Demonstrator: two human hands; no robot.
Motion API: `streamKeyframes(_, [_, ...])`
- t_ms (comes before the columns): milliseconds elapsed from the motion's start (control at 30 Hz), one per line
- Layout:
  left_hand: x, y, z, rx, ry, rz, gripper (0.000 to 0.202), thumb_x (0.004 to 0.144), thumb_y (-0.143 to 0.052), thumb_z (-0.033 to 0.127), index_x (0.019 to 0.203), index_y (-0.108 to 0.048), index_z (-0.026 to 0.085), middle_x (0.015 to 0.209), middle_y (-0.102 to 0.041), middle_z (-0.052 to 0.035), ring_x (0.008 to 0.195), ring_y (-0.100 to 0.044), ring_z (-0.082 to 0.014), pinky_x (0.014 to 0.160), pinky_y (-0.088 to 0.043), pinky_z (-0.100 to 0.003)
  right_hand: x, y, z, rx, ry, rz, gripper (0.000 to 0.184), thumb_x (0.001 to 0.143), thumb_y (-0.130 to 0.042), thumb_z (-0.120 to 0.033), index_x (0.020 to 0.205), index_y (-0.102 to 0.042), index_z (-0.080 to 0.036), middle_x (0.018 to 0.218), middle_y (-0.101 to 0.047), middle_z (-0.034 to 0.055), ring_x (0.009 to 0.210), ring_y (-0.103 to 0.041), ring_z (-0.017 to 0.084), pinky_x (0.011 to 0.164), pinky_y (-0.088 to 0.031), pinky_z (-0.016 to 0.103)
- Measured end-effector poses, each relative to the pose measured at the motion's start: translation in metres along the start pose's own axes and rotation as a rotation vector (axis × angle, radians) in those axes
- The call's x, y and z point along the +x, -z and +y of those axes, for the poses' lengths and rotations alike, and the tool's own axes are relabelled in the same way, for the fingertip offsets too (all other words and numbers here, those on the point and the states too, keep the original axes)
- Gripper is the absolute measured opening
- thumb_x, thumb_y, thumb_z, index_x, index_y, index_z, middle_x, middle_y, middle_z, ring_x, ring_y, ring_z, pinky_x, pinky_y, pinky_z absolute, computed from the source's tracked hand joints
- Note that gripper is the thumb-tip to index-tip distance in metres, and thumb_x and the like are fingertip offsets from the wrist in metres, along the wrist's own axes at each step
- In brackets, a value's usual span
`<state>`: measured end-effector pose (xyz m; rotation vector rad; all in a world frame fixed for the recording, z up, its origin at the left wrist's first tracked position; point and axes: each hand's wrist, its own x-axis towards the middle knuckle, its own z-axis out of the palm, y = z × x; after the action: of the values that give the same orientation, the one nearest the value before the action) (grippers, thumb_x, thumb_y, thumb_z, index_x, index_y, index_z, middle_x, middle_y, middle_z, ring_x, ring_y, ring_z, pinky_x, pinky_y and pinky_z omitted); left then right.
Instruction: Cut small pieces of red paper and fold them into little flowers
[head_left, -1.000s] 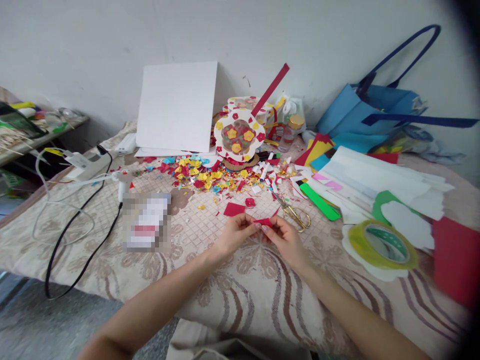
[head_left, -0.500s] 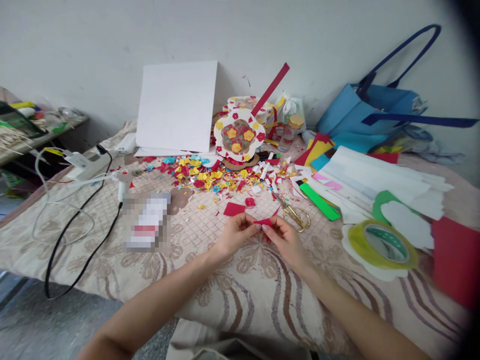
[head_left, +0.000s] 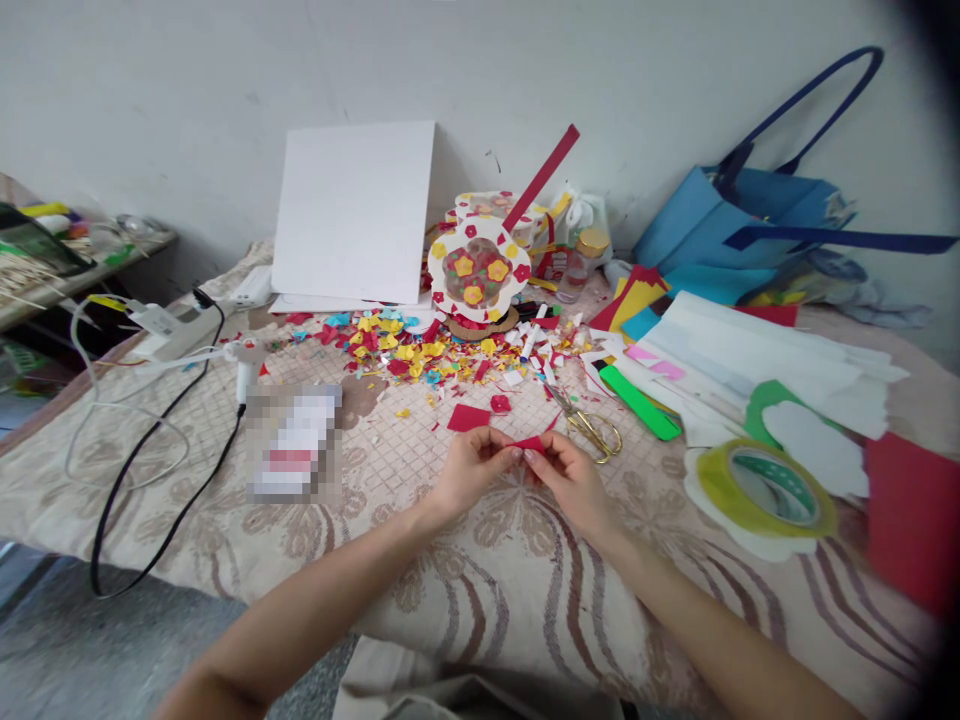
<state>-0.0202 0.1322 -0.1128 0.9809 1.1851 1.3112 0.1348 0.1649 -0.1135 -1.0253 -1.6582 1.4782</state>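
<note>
Between my fingertips is a small piece of red paper (head_left: 528,443), pinched from both sides just above the tablecloth. My left hand (head_left: 478,466) is closed on its left end, thumb on the near side. On the other end my right hand (head_left: 568,477) pinches it the same way; the fingers hide part of it. Just beyond my left hand lie a red paper square (head_left: 469,417) and a small red paper flower (head_left: 499,404). Gold-handled scissors (head_left: 596,430) rest beyond my right hand, blades pointing away to the left.
Colourful paper scraps (head_left: 420,355) spread before a flower-decorated paper lantern (head_left: 480,275). A white board (head_left: 354,212) leans on the wall. To the right are a green box cutter (head_left: 639,402), a tape roll (head_left: 716,490) and a blue bag (head_left: 675,215). Cables (head_left: 120,480) hang at left.
</note>
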Motion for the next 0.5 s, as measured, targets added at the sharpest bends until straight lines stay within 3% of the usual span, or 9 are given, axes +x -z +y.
streamKeyframes(500, [-0.0031, -0.0002, 0.0039, 0.01, 0.015, -0.034, 0.028, 0.07, -0.07, 0.036, 0.07, -0.056, 0.011, 0.062, -0.058, -0.0006, 0.057, -0.052, -0.0085, 0.056, -0.04, -0.021, 0.0007, 0.0002, -0.0011, 0.041, -0.013, -0.033, 0.016, 0.085, -0.055, -0.034, 0.078, -0.055, -0.02, 0.062, -0.053, -0.0034, 0.055, -0.047, 0.011, 0.052, -0.038, 0.023])
